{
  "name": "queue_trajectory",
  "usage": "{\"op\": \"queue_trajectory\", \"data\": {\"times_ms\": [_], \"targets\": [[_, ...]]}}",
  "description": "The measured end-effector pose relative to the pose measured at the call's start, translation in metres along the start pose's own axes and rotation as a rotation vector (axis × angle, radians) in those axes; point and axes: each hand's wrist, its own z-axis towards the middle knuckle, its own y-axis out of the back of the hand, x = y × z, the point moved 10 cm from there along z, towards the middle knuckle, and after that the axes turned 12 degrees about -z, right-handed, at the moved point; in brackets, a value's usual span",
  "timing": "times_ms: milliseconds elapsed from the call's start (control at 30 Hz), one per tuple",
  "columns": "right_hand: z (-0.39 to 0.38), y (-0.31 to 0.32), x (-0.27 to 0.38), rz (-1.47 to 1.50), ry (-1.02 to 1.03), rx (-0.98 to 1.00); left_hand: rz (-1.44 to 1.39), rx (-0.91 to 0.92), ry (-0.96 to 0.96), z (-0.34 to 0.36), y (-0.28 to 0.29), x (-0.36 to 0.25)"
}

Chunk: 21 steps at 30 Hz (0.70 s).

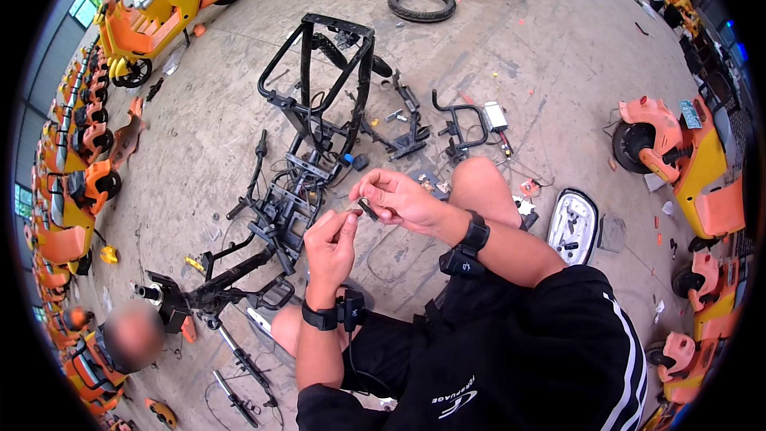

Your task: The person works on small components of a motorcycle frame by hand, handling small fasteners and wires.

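My left hand (332,241) and my right hand (396,198) are close together in front of my knees, fingers pinched. Between them is a small dark part (367,208), thin and short, possibly a connector or cable end; its exact kind is too small to tell. The right fingers grip it, and the left thumb and forefinger close at its near left end. Whether the left fingers hold that part or something smaller is unclear. Just beyond my hands stands a stripped black scooter frame (297,183) with loose wiring on the floor.
A black-rimmed white tray (573,227) with small parts lies right of my knee. A silver box with leads (495,116) and a bent black tube bracket (460,124) lie beyond. A tyre (421,3) is farther off. Orange-yellow scooters (152,24) line both sides. Another person is at lower left.
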Motion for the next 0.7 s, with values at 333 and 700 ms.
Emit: {"op": "queue_trajectory", "data": {"times_ms": [333, 700], "targets": [[-0.002, 0.005, -0.002, -0.277, 0.052, -0.109, -0.095, -0.003, 0.141, -0.002, -0.004, 0.028], [0.000, 0.008, -0.002, -0.367, -0.003, -0.147, -0.367, -0.019, 0.290, -0.006, -0.014, 0.048]]}}
